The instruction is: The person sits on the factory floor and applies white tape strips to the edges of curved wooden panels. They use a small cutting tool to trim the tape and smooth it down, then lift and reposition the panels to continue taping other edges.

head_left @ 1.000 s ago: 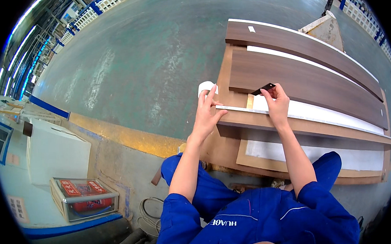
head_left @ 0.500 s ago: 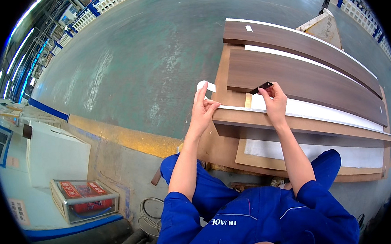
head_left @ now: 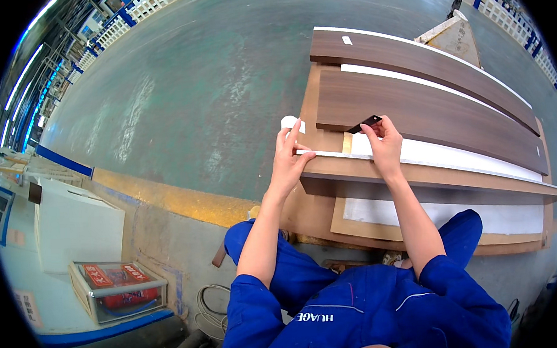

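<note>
Near the left end of an upright board (head_left: 417, 173), my left hand (head_left: 286, 167) pinches a white strip (head_left: 304, 152) that lies along the board's top edge. A white curl (head_left: 289, 121) rises just beyond its fingertips; I cannot tell whether it is the same strip. My right hand (head_left: 385, 148) is above that edge, further along, closed on a small flat dark piece (head_left: 365, 124) with a hole near one end. Its exact kind is not clear. The wrist passes over the white-edged board.
Two brown wood-grain panels (head_left: 425, 97) lie beyond the board on a brown base sheet (head_left: 316, 103). A worn metal bracket (head_left: 453, 39) stands behind them. At left are a white cabinet (head_left: 79, 225) and a clear-fronted box (head_left: 121, 289) with a red cylinder. Coiled cable (head_left: 211, 310) lies on the floor.
The fingers of my left hand have drawn in closer to the board's end, and the white curl looks smaller. My right hand still holds the dark piece. The whole view has shifted slightly.
</note>
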